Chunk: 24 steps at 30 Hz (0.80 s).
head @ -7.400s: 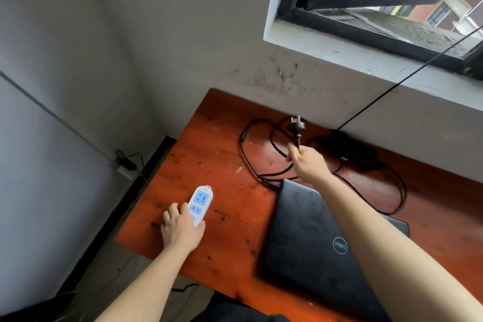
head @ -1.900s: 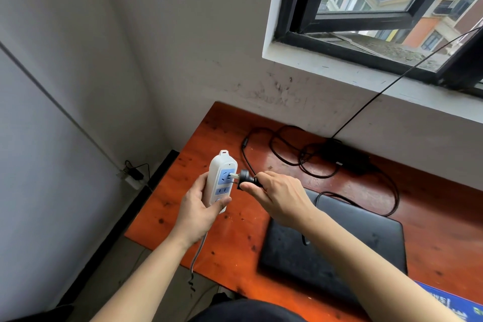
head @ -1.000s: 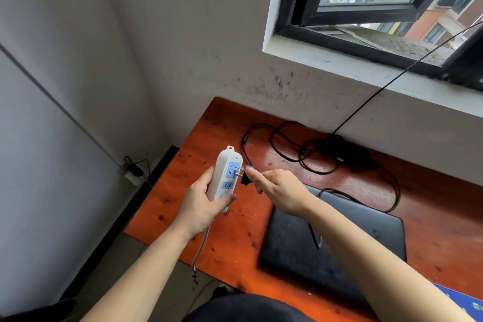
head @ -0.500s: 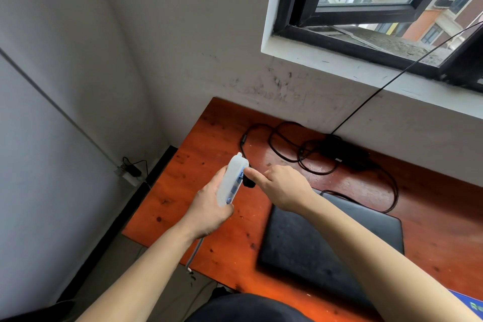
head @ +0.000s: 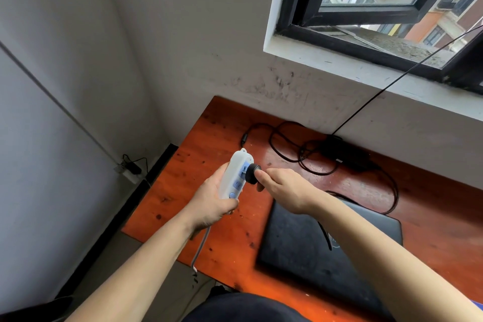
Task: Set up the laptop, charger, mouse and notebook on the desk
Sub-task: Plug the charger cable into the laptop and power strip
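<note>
Above the desk's left end, I'm seating the charger plug (head: 253, 173) into the power strip (head: 235, 178).
My left hand (head: 213, 201) grips the strip; my right hand (head: 285, 188) pinches the plug, prongs partly showing, so I'd push straight. Closed laptop (head: 326, 251) lies on the red-brown desk (head: 209, 133) under a window (head: 366, 8).

One head-worn wide-angle camera is looking forward and steeply down from above the near edge of a red-brown wooden desk (head: 209, 138), close enough that both forearms are entering from 6 o'clock. It is facing the desk's far left corner, with a closed black laptop (head: 326, 256) lying at 5 o'clock. A black-framed window (head: 300, 26) is filling the frame toward 1 o'clock, and a wall socket (head: 125, 170) is sitting low at 9 o'clock. No second view is sharing the scene.
</note>
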Tool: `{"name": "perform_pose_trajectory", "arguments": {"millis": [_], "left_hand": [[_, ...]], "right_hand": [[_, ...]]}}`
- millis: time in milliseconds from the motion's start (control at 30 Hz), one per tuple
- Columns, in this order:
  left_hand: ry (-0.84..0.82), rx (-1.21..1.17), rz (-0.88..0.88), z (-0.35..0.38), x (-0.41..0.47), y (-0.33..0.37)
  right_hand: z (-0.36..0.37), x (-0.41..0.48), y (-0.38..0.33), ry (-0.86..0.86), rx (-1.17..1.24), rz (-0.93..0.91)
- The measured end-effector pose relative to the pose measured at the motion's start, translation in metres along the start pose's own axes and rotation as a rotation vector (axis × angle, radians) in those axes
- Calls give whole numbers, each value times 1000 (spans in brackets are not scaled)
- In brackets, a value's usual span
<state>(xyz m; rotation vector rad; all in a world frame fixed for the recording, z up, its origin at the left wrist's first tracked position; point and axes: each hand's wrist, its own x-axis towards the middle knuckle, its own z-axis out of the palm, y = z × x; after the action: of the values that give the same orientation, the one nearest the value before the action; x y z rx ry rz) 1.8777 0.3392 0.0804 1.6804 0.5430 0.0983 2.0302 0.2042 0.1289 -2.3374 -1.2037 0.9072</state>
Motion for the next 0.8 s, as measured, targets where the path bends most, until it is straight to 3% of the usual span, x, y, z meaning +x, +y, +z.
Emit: {"name": "perform_pose_trajectory", "arguments": {"millis": [133, 333, 533, 667, 800], "left_hand": [[47, 214, 28, 5, 1, 3], [-47, -277, 5, 2, -5, 4], [60, 82, 72, 5, 0, 15], [-24, -36, 91, 1, 0, 17], [-97, 37, 120, -7, 4, 19]], "right_hand": [[-2, 3, -4, 14, -72, 49], [-11, 3, -16, 107, -169, -44], [-1, 4, -16, 145, -260, -12], [-6, 2, -16, 126, -210, -26], [-3, -1, -8, 68, -70, -4]]}}
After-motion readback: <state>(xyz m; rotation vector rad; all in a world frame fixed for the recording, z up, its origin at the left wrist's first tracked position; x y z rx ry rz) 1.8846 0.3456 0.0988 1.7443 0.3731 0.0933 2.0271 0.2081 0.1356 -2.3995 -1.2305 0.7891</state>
